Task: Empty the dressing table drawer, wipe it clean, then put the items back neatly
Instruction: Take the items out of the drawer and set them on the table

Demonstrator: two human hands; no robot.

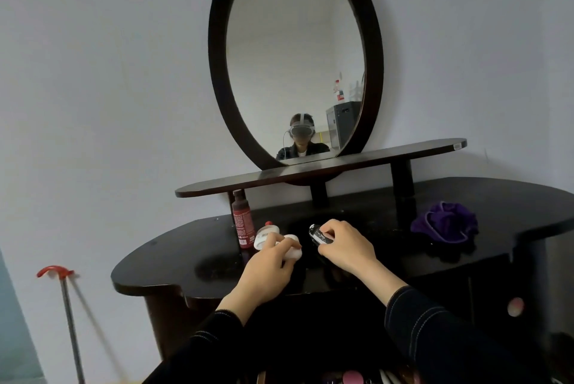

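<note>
Now the left hand (267, 262) grips a white jar (293, 251), the right hand (348, 247) pinches a dark case (318, 236), perhaps a compact; the drawer (351, 379) lies at 6 o'clock.

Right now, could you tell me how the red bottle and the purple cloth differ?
The red bottle stands upright, tall and rigid, under the left end of the shelf; the purple cloth lies crumpled and low, further right. Both rest on the dark tabletop.

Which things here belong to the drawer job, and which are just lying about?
Job: white pot in left hand; black case in right hand; dark red bottle; red-capped jar; purple cloth; drawer items.
Lying about: red-handled stick; mirror.
</note>
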